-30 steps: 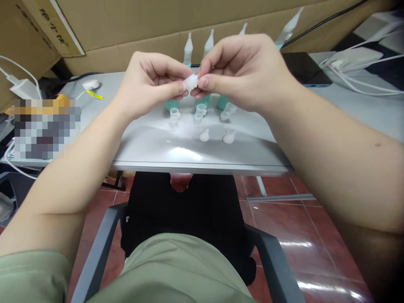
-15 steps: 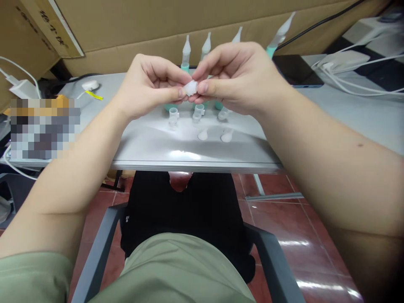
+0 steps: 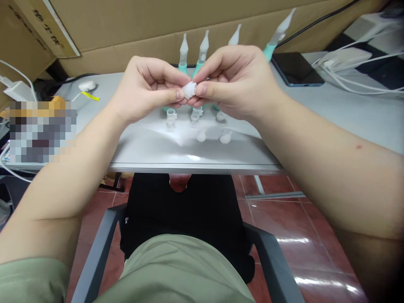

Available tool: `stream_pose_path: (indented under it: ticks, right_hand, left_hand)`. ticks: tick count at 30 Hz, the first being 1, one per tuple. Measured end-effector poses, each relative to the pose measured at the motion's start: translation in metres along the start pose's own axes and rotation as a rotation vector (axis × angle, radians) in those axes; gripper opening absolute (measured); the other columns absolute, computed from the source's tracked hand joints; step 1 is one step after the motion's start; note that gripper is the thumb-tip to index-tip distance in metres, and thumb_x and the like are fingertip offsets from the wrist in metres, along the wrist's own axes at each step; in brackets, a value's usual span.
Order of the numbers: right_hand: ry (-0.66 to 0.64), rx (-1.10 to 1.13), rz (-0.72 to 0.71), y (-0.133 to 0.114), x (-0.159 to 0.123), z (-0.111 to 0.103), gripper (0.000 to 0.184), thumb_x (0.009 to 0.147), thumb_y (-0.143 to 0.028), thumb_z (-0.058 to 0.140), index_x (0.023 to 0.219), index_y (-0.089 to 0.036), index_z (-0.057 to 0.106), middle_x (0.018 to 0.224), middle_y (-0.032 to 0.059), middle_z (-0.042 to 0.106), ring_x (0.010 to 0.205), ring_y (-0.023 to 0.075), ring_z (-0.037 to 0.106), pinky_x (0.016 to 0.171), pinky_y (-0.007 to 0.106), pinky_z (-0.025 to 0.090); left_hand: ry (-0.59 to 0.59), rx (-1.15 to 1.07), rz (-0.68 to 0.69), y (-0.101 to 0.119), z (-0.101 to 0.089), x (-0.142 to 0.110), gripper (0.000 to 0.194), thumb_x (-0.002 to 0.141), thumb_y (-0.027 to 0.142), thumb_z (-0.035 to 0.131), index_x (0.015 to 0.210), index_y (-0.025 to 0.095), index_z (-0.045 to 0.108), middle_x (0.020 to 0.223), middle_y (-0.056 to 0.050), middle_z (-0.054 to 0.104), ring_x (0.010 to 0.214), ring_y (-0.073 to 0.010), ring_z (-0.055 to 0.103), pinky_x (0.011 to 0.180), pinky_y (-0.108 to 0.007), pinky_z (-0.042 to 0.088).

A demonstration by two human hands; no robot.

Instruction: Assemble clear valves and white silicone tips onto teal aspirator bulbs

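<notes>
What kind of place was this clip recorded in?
Probably a makeshift workstation, though whether in a workshop, office or home is unclear: cardboard sheeting stands behind a grey table, several teal bottles with pale pointed tips stand along it, and small clear plastic parts lie nearer.

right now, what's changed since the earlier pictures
The left hand and right hand have shifted slightly down the view with the small translucent white piece they pinch, uncovering more of the mint-green bottles with white tapered tips. Nothing was taken hold of or let go. The clear plastic cylinders and two white cone-shaped pieces stayed put.
</notes>
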State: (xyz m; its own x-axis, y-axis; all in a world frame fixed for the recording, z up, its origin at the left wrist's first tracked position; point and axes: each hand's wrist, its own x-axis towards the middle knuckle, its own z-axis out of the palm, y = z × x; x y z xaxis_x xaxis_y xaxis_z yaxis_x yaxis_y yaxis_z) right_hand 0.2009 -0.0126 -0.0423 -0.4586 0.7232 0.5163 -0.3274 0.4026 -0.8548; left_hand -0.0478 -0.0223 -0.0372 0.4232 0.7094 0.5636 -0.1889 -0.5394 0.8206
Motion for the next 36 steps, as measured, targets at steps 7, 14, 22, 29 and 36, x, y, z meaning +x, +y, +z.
stream_pose_path:
  ticks: [7,14,22,29,36]
  right_hand:
    - [-0.016,0.002,-0.023,-0.002,-0.001,0.002,0.040,0.078,-0.029,0.129,0.091,-0.025,0.091,0.087,0.0009,0.092,0.077,0.0211,0.091,0.071,0.029,0.080]
    - [-0.056,0.027,0.086,-0.006,-0.002,-0.004,0.027,0.080,-0.018,0.115,0.095,-0.023,0.094,0.090,0.0029,0.093,0.081,0.0200,0.093,0.072,0.025,0.078]
    - [-0.031,0.017,0.109,-0.008,-0.002,0.001,0.024,0.078,-0.013,0.109,0.089,-0.025,0.091,0.085,0.0012,0.092,0.075,0.0187,0.090,0.069,0.024,0.077]
    - [-0.053,0.022,0.116,-0.007,-0.002,0.001,0.027,0.076,-0.016,0.112,0.084,-0.027,0.090,0.084,-0.0003,0.092,0.073,0.0184,0.088,0.067,0.025,0.076]
    - [-0.031,0.020,0.157,-0.002,-0.003,0.000,0.035,0.077,-0.017,0.116,0.083,-0.026,0.083,0.088,0.0007,0.092,0.076,0.0188,0.089,0.072,0.027,0.078]
  left_hand:
    - [-0.032,-0.007,0.021,0.006,0.004,0.001,0.033,0.084,0.004,0.098,0.099,0.032,0.108,0.094,0.004,0.098,0.089,-0.0258,0.101,0.079,-0.030,0.081]
    - [-0.021,0.057,0.031,0.002,-0.004,0.000,0.035,0.078,0.005,0.104,0.099,0.033,0.108,0.093,0.001,0.098,0.085,-0.0280,0.100,0.078,-0.036,0.084]
    - [-0.039,0.075,0.018,0.002,-0.003,0.002,0.031,0.080,0.011,0.104,0.096,0.036,0.108,0.090,0.003,0.095,0.084,-0.0275,0.098,0.082,-0.040,0.084]
    - [-0.059,0.081,0.092,0.001,-0.006,0.002,0.036,0.078,0.001,0.103,0.096,0.033,0.108,0.089,-0.002,0.094,0.078,-0.0240,0.094,0.074,-0.034,0.079]
    - [-0.023,0.145,0.052,-0.005,-0.006,0.000,0.021,0.079,0.032,0.123,0.092,0.032,0.106,0.089,-0.005,0.094,0.079,-0.0290,0.091,0.078,-0.046,0.081]
